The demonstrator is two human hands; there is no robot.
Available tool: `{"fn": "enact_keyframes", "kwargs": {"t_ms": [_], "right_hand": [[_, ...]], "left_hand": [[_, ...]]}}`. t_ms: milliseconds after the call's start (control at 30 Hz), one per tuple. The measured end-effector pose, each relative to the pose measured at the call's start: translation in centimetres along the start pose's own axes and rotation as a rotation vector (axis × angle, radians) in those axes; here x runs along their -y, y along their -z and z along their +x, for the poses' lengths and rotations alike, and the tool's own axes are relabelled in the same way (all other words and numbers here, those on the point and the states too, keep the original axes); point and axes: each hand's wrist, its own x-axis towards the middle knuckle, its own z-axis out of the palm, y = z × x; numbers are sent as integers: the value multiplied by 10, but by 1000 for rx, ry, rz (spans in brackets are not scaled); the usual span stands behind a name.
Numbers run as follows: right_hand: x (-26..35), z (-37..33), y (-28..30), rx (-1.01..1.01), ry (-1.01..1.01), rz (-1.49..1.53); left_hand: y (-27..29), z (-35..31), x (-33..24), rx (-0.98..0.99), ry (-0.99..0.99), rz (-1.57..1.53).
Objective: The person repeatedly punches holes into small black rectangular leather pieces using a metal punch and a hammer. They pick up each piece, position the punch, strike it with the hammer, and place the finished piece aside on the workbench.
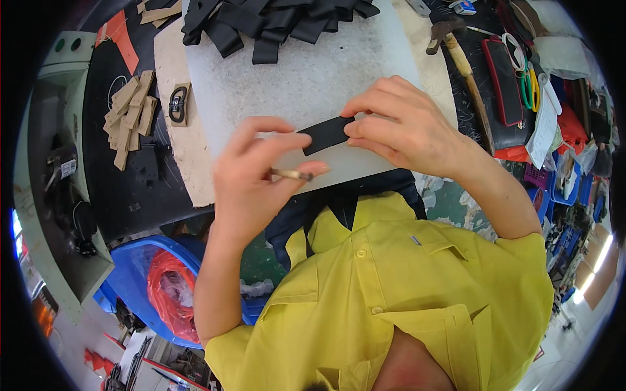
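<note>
Short black strip held level between two hands

The flat black strip (326, 135) is over the near part of a whitish, translucent work sheet (313, 78), in front of the person's chest, its right end tipped slightly away. The right hand (407, 127) has its thumb and fingertips closed on the strip's right end. The left hand (251, 163) is loosely curled around a slim tan stick (291, 174) with a dark tip, which points toward the strip side. Its index fingertip is at the strip's left end, while the thumb sits lower, apart from it; from this angle it is hard to say whether that fingertip presses the strip or only overlaps it.

At the far end of the sheet lies a heaped pile of similar black strips (274, 23). Under the sheet is a beige board (195, 163), with a black buckle (177, 104) on a brown card at its left side. Further left, a jumble of tan rectangular pieces (134, 107) lies on the black tabletop (130, 202). To the right are a wooden-handled hammer (460, 55), a red-edged dark case (503, 81) and yellow-handled scissors (535, 90). Below left, a blue bin (130, 280) holds red plastic (171, 293).
</note>
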Motion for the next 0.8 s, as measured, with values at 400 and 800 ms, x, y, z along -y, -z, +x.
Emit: {"fn": "enact_keyframes", "kwargs": {"t_ms": [400,800], "right_hand": [[3,0,0,-2,-2,-19],[1,-6,-6,-100,-57,41]], "left_hand": [[-2,18,-27,-136,444,-1206],[-39,19,-13,-45,319,-575]]}}
